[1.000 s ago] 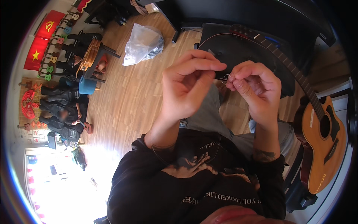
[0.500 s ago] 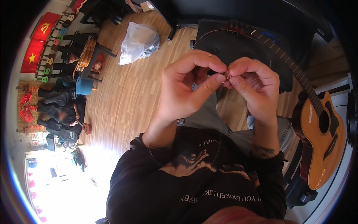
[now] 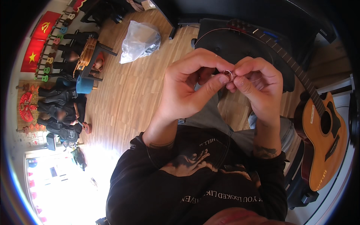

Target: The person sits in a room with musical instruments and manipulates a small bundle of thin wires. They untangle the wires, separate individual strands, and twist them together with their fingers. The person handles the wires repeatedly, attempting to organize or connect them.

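Observation:
A thin coppery guitar string (image 3: pixel 228 72) is bent into a small loop between my fingertips, in front of my chest. My left hand (image 3: pixel 189 84) pinches one side of it with thumb and forefinger. Close against it, my right hand (image 3: pixel 262 88) pinches the other side, its remaining fingers curled. Faint lengths of the string hang in wide curves past my forearms and over the black shirt. To my right, an acoustic guitar (image 3: pixel 313 135) leans with its neck pointing away; I cannot make out strings on its fretboard.
The guitar's head lies on a black padded seat (image 3: pixel 213 41), near a blue object (image 3: pixel 270 36). A clear plastic bag (image 3: pixel 139 41) rests on the wooden floor (image 3: pixel 116 97). At far left, a person (image 3: pixel 62 114) sits near gig bags, a blue stool (image 3: pixel 85 85) and wall-hung ukuleles (image 3: pixel 48 60).
The small loop at my fingertips shows more plainly now. My right fingers have shifted slightly to the right, and the hanging curve of string over my shirt has moved.

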Tool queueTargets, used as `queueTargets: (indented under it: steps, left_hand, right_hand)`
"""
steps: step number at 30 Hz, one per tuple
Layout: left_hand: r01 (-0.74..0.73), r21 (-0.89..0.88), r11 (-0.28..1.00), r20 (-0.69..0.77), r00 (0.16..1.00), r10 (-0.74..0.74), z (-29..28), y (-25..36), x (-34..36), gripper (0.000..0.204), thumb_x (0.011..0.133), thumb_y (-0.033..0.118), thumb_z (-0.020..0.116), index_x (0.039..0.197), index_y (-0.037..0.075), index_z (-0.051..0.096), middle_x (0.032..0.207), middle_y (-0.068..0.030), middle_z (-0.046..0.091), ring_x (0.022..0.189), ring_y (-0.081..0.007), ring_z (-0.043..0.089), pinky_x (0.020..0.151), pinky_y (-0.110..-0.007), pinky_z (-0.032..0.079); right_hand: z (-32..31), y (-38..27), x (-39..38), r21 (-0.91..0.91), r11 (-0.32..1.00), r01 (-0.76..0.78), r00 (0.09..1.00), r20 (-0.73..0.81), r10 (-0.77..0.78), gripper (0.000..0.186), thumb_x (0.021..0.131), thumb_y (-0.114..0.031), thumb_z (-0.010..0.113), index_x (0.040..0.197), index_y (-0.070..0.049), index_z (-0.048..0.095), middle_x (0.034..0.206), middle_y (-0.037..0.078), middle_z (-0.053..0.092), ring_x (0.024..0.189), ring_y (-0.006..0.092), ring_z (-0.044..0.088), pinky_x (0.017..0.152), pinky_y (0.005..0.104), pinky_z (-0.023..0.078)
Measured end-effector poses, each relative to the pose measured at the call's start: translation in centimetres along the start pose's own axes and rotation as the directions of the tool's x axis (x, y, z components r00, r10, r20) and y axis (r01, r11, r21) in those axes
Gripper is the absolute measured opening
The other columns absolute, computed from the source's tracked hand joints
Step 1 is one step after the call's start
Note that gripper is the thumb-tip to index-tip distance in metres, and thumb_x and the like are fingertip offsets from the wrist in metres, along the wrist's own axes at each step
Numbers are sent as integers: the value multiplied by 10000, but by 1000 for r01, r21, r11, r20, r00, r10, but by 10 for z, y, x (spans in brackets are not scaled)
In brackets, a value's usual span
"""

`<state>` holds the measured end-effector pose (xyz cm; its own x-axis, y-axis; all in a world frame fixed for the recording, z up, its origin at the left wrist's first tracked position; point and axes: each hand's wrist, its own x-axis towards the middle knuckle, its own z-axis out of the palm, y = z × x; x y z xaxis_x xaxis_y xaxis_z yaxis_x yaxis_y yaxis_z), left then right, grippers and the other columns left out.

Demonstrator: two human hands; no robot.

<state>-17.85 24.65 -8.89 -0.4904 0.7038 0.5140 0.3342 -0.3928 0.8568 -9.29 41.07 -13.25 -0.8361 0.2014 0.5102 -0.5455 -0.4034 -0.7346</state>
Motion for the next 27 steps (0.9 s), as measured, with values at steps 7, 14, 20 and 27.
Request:
queueTargets:
  steps: [7, 14, 20, 27]
  left_hand:
    - [-27, 88, 996, -75, 997, 34, 0, -4, -3, 215, 874, -134, 615, 1070, -50, 643, 1060, -115, 616, 888, -130, 632, 756, -230, 508]
    - [24, 96, 995, -157, 988, -9, 3, -5, -5, 188, 875, -113, 636, 1045, -32, 634, 969, -67, 639, 813, -69, 576, 688, -195, 445]
    - [41, 103, 994, -154, 988, -25, 3, -5, -6, 162, 877, -98, 642, 1018, -21, 621, 878, -24, 640, 715, -12, 527, 601, -157, 390]
    - [76, 108, 991, -271, 962, -44, 19, -10, -8, 142, 858, -61, 684, 969, 6, 624, 836, 8, 624, 658, -2, 482, 543, -165, 355]
  right_hand:
    - [4, 2, 4, -210, 960, 184, 982, 8, -187, 148, 845, 143, 650, 986, 101, 638, 1005, 175, 651, 909, 202, 675, 806, 296, 590]
    - [9, 1, 6, -318, 915, 248, 965, -6, -263, 150, 823, 178, 643, 956, 109, 659, 1011, 183, 640, 913, 209, 670, 811, 295, 594]
    - [7, 0, 5, -360, 892, 273, 957, 2, -291, 144, 825, 171, 646, 951, 102, 664, 991, 180, 652, 887, 200, 672, 800, 284, 589]
    - [2, 3, 5, -313, 920, 237, 968, -9, -253, 108, 855, 142, 641, 945, 82, 632, 971, 144, 652, 854, 158, 651, 768, 262, 558]
